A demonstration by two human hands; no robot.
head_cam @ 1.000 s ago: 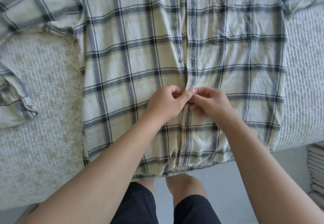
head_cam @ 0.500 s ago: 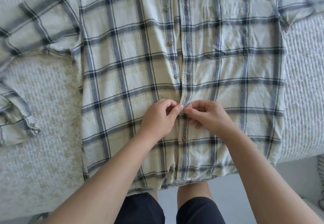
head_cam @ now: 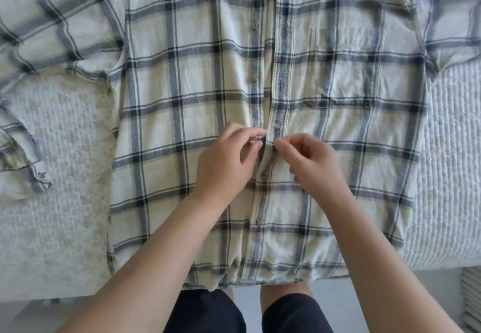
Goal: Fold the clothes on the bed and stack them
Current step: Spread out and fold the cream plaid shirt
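Note:
A cream plaid shirt [head_cam: 182, 113] with dark grey checks lies face up on the bed, hem toward me, sleeves spread to both sides. Its two lowest buttons are fastened; the front is parted higher up. My left hand [head_cam: 223, 166] pinches the button side of the front at mid-height. My right hand [head_cam: 309, 166] pinches the buttonhole strip right beside it, just below an open buttonhole. Both hands nearly touch each other over the shirt's centre line.
The bed has a white quilted cover [head_cam: 59, 202], bare on the left and the right of the shirt. The shirt's left cuff [head_cam: 39, 179] lies folded at the far left. The bed's near edge meets a pale floor [head_cam: 247, 298] by my knees.
Both hands have moved up the shirt front from the lower button to the one above it. The lower button now shows fastened.

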